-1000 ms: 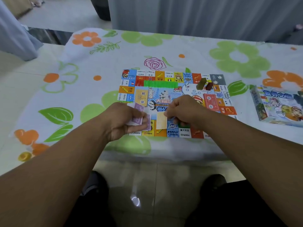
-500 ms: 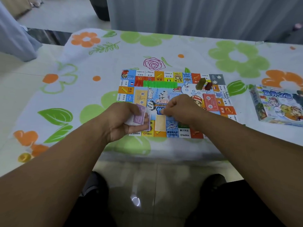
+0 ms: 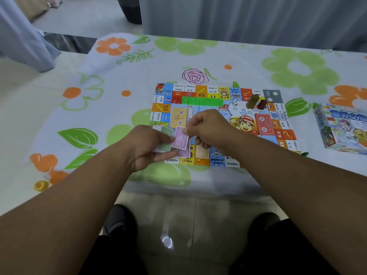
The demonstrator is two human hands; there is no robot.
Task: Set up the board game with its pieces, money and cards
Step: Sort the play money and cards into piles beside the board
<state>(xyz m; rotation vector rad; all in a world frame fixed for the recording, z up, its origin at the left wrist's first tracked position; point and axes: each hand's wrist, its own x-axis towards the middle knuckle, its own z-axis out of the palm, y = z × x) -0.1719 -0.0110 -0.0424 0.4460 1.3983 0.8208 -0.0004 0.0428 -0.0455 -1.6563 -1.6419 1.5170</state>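
Note:
A colourful game board (image 3: 264, 133) lies flat on the flowered tablecloth. My left hand (image 3: 147, 147) holds a small stack of play money (image 3: 165, 139) over the board's near left corner, green notes showing. My right hand (image 3: 210, 126) pinches the top edge of a purple note (image 3: 179, 140) at that stack. A pale orange note (image 3: 201, 153) lies on the board under my right hand. A row of green houses (image 3: 202, 101) and red pieces (image 3: 175, 99) stands along the far side. An olive token (image 3: 252, 101), a dark red token (image 3: 262, 104) and a white die (image 3: 236, 102) sit at the far right.
The game box (image 3: 343, 128) lies on the table right of the board. The tablecloth (image 3: 99, 108) hangs over the near edge above my knees. Grey curtains hang behind the table.
My right hand left the pale orange note on the board and moved left to the stack, where it now pinches a purple note. My left hand stayed put.

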